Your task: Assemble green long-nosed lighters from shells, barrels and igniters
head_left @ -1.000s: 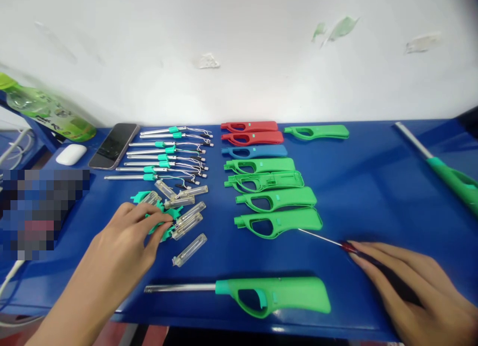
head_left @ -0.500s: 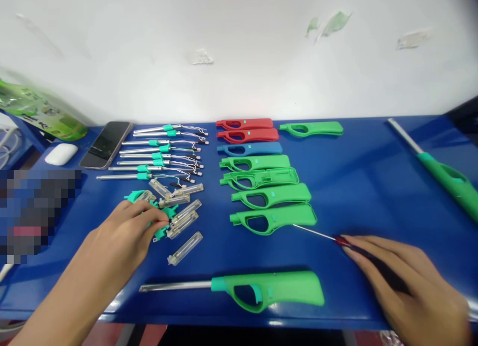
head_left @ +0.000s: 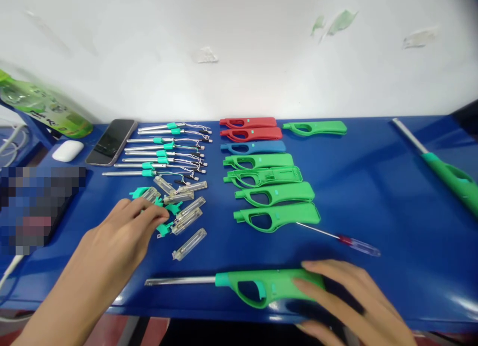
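My left hand is closed in a pinch at the pile of small green triggers; what its fingertips hold, if anything, is hidden. Beside it lie several clear fuel tanks. My right hand, slightly blurred, is open with fingers spread over the handle end of a green gas lighter. That lighter lies along the front edge, its metal tube pointing left. Behind my right hand a screwdriver with a clear and red handle rests on the table, its tip at the nearest green lighter shell.
Metal lighter tubes with wires lie in a row at the left back. Red shells, a blue shell and more green ones line the middle. Another lighter lies far right. A phone, white case and bottle stand left.
My right hand has let go of the screwdriver, which now lies on the table, and has moved left and forward over the near lighter. My left hand stays at the trigger pile.
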Demonstrator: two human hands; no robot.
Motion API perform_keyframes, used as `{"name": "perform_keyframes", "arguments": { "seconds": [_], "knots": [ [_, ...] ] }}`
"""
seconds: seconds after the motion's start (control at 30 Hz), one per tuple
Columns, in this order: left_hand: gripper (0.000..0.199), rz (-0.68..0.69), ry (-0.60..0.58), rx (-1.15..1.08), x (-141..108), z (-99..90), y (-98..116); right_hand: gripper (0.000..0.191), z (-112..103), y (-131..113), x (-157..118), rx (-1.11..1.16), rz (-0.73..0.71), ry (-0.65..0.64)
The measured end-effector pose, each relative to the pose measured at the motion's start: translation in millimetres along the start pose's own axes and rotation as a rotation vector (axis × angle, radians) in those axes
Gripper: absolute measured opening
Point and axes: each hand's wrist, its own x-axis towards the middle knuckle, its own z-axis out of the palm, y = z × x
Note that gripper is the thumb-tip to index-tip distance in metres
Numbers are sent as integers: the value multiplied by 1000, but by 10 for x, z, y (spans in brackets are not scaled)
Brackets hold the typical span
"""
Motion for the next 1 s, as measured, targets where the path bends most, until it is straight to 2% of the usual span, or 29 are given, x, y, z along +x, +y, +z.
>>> {"name": "perform_keyframes", "arguments": {
  "seconds": [0.1, 0.27, 0.43, 0.6, 0.8, 1.0],
  "knots": [
    [36, -18, 42, -3, -24, -33, 15, 25, 79, -75, 79, 36, -36, -63],
    [39, -51, 88, -54, -88, -13, 81, 35, 72, -6, 135, 22, -37, -84],
    [39, -88, 89, -85, -177, 46, 66, 27, 82, 48, 237, 74, -11, -57],
    [41, -103, 85, -89, -215, 6, 35, 21, 157, 35, 367, 113, 43, -32],
    [40, -111, 131, -72, -176, -16, 118, 21, 204, 56, 338, 30, 88, -17],
    [37, -50, 108, -54, -89, 48, 165, 27, 119, 57, 253, -50, 137, 148]
  ]
}}
